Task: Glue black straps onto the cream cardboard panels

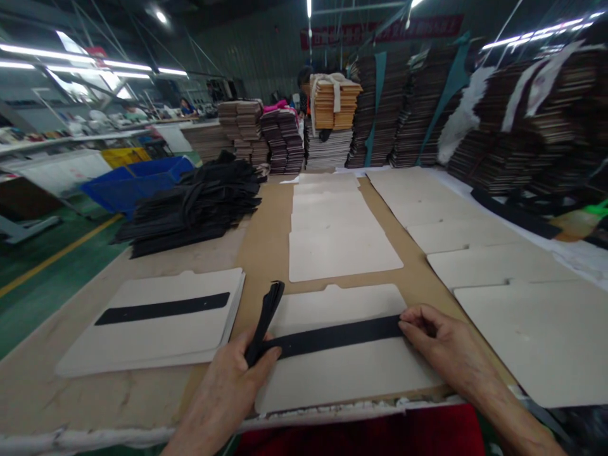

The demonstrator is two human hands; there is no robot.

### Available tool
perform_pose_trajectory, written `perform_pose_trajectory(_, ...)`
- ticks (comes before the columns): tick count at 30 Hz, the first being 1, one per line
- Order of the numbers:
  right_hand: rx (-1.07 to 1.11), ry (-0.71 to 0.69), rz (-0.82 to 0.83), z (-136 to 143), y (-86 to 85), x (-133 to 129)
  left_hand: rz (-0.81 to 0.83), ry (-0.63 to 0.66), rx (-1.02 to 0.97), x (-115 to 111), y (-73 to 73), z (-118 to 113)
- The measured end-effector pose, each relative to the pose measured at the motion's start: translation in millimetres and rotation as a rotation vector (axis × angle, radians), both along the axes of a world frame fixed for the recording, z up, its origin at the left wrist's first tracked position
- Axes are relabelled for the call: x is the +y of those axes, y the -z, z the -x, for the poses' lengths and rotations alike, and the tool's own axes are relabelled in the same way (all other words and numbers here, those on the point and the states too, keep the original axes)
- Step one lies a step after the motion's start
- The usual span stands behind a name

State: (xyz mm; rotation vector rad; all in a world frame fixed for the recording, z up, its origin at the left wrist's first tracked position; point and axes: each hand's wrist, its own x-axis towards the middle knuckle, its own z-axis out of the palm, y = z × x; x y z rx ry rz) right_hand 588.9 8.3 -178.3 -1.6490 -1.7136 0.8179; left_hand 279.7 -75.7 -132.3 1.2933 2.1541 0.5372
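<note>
A black strip [337,337] stretches across a pale flat panel [346,373] at the table's front edge. My right hand [434,335] pinches the strip's right end between thumb and fingers. At its left end my left hand [242,370] has the thumb on the strip and grips a bundle of black strips [266,313] that stands up from the fist. To the left lies a small stack of pale panels [156,345], the top one with a black strip [164,308] across it.
More pale panels lie in overlapping rows at the middle [337,247] and right [527,335]. A heap of black strips [199,202] sits at the back left, beside a blue bin [137,180]. Tall stacks of dark pieces [380,107] line the far edge. People are in the background.
</note>
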Motion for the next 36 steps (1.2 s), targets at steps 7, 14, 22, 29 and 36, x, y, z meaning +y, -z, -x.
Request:
perform_pose_trajectory(7,-0.003,0.037,-0.024,3,0.0,1,-0.028,-0.027,0.042,3,9.9,3)
perform_pose_trajectory(14,-0.022,0.063,-0.020,2,1.3,1,-0.078,-0.020,0.010,6,6.7,0)
perform_pose_trajectory(22,-0.023,0.118,0.006,7,-5.3,1,-0.158,-0.038,0.042,4,11.1,-1)
perform_pose_trajectory(29,-0.035,0.109,-0.028,6,0.0,1,-0.141,-0.045,0.084,7,12.7,0)
perform_pose_trajectory(36,-0.081,0.078,-0.056,4,3.9,1,-0.107,-0.035,0.070,7,6.8,-1)
